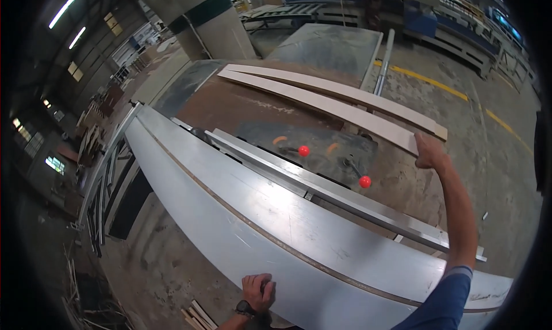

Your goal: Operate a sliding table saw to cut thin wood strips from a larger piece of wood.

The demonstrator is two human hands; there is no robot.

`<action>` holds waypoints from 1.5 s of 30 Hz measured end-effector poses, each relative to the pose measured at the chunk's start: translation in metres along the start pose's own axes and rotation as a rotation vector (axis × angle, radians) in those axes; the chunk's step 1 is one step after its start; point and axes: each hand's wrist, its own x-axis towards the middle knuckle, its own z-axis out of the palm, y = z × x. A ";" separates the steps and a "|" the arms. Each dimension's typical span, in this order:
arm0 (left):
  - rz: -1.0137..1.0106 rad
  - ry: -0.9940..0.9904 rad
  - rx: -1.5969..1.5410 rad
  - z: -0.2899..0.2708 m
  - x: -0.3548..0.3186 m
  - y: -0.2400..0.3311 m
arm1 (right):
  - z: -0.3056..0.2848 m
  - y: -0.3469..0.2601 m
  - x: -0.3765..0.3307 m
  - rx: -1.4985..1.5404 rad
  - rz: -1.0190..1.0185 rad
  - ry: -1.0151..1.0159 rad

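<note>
board (322,105) is pale and narrow, one end pinched by fingers of the right hand (431,153), left hand (258,292) curled, hold unclear.

A pale pillar (221,38) with a green band (208,10) stood in the background, a yellow line (428,83) (broken partway) crossed the floor (420,108), and tube lights (65,8) glowed overhead.

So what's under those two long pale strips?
Beside the long pale strips, toward their left ends, a brown surface shows, seemingly running beneath them. Whatever lies directly under them is covered, so I can't tell.
</note>
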 end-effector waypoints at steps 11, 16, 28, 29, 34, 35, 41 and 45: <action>-1.193 0.619 -0.001 -0.072 0.086 -0.313 | -0.092 -0.181 -0.256 0.577 0.025 -0.201; -1.224 0.667 -0.278 -0.056 0.117 -0.317 | -0.045 -0.242 -0.375 0.763 0.040 -0.177; -1.087 0.837 -0.468 -0.022 0.078 -0.275 | -0.006 -0.326 -0.380 0.410 -0.160 -0.156; -1.080 0.841 -0.440 -0.017 0.071 -0.265 | -0.004 -0.328 -0.378 0.396 -0.187 -0.109; -1.066 0.709 -0.536 -0.005 0.041 -0.183 | -0.008 -0.333 -0.347 0.336 -0.208 -0.091; -1.054 0.711 -0.534 0.000 0.029 -0.174 | -0.008 -0.327 -0.340 0.334 -0.243 -0.070; -1.047 0.544 -0.779 0.029 -0.040 -0.093 | 0.011 -0.287 -0.326 0.197 -0.445 0.130; -0.987 -0.005 -1.177 -0.016 -0.075 -0.032 | 0.034 -0.313 -0.316 0.396 -0.516 0.162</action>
